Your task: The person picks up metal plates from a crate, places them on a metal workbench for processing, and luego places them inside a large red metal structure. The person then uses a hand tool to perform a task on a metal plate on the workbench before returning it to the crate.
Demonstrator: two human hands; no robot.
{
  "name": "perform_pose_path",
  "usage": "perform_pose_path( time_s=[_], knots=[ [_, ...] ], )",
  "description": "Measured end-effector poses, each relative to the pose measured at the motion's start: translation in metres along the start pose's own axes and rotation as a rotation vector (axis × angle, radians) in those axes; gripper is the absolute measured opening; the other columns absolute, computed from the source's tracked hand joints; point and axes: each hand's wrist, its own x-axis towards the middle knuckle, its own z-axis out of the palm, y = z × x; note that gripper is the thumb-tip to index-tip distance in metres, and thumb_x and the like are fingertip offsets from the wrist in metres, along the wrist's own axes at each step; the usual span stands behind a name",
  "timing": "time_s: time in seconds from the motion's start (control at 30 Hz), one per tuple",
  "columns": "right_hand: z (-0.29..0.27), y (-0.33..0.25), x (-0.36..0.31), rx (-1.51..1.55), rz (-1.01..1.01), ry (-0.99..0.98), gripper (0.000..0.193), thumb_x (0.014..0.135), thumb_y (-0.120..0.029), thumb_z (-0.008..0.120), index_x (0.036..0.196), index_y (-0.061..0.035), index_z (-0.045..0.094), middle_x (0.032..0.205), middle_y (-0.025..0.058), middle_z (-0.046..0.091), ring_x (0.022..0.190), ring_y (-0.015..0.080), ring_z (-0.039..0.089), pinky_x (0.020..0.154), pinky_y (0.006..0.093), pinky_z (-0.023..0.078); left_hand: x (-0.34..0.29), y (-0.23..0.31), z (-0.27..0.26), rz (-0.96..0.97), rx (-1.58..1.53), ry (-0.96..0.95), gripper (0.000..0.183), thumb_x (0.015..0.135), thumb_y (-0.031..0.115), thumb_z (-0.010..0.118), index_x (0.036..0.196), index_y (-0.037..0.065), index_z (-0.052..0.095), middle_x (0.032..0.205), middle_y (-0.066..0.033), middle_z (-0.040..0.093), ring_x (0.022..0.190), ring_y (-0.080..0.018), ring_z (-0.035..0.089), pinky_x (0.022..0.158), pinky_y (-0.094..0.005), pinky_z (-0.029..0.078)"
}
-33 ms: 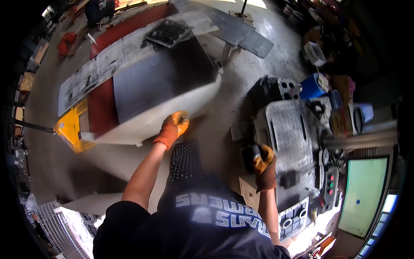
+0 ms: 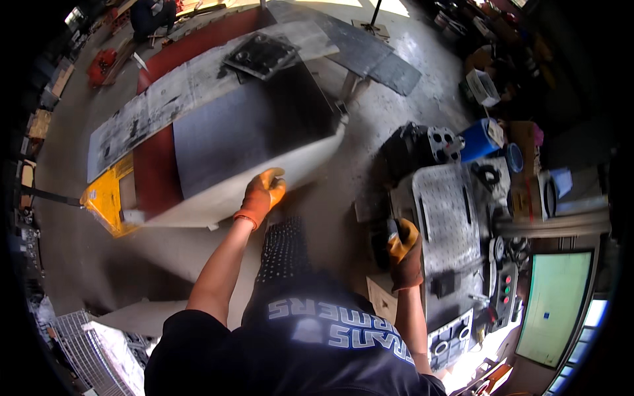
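Observation:
My left hand, in an orange work glove, is held over the near side of a pale sheet. Its fingers are loosely bent, with a gap between thumb and forefinger and nothing visible in it. Whether it touches the sheet cannot be told. My right hand, gloved in orange and brown, is closed beside the perforated metal plate. A small grey piece shows at its fingertips, with something dark beyond it; what it grips I cannot make out.
Dark and red sheets lie on a yellow pallet jack, with a black moulded plate on top. At right are a blue container, a control box with buttons and a screen. A person crouches far left.
The gap between my left thumb and forefinger looks a little wider. My right hand stays closed in nearly the same place. The surroundings shift slightly in the picture.

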Motion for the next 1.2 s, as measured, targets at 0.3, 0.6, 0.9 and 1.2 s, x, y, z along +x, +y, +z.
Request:
perform_pose_path(
  time_s=[0.3,0.6,0.9,1.2],
  knots=[
    [0.157,0.008,0.084,-0.279,0.199,-0.086,0.018,0.087,0.0,0.054,0.103,0.0012,0.062,0.078,0.0041,0.061,0.068,0.0103,0.057,0.063,0.025,0.047,0.311,-0.037,-0.094,-0.558,-0.684,0.267,0.046,0.087,0.034,0.065,0.12,0.005,0.057,0.113,-0.0142,0.064,0.104,-0.0297,0.061,0.085,-0.0435,0.049],
    [0.179,-0.027,0.081,0.045,0.692,0.012,0.024,0.088,-0.005,0.052,0.108,0.006,0.059,0.081,0.0116,0.066,0.07,0.016,0.063,0.067,0.0262,0.05,0.503,-0.056,-0.179,-0.369,0.755,0.33,0.086,0.073,0.053,0.067,0.143,0.017,0.033,0.143,-0.019,0.04,0.132,-0.0342,0.04,0.108,-0.0436,0.033],
    [0.252,0.026,0.241,0.14,0.414,-0.283,0.028,0.095,-0.01,0.051,0.12,0.0016,0.055,0.109,0.0122,0.063,0.1,0.0208,0.062,0.088,0.0319,0.05,0.528,-0.014,-0.204,-0.352,0.851,-0.097,0.085,0.062,0.042,0.081,0.129,0.002,0.049,0.121,-0.0218,0.06,0.115,-0.0325,0.057,0.096,-0.0366,0.046],
    [0.406,0.126,0.453,-0.397,0.09,-0.354,0.038,0.099,-0.026,0.038,0.125,-0.0032,0.054,0.108,0.009,0.061,0.098,0.0188,0.055,0.086,0.0321,0.044,0.469,0.004,-0.188,-0.457,0.624,0.162,0.086,0.058,0.045,0.084,0.121,-0.004,0.052,0.123,-0.0236,0.058,0.112,-0.0347,0.059,0.094,-0.0392,0.048]
  ],
)
